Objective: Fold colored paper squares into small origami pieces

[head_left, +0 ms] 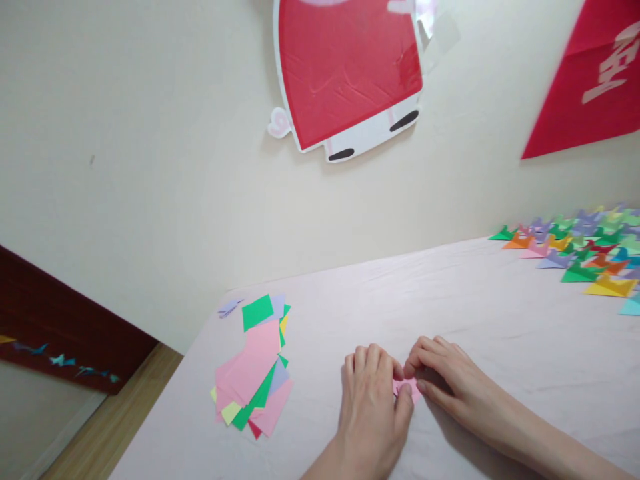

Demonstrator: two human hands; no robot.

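A small folded piece of pink paper [411, 389] lies on the pale tabletop, partly hidden by my fingers. My left hand [371, 400] rests on the table with its thumb and index finger on the paper's left side. From the right, my right hand [445, 373] pinches the paper's right edge between thumb and curled fingers. Left of my hands is a loose pile of paper squares [255, 373] in pink, green, lilac and yellow. A folded lilac piece [230, 308] sits just behind that pile.
Rows of folded paper birds [590, 257] in many colours stand at the table's far right. The table [320, 307] meets a white wall with a red cartoon cutout [350, 73] and a red banner [590, 87]. Beyond the left edge are a wooden floor [120, 413] and a dark brown panel [75, 320].
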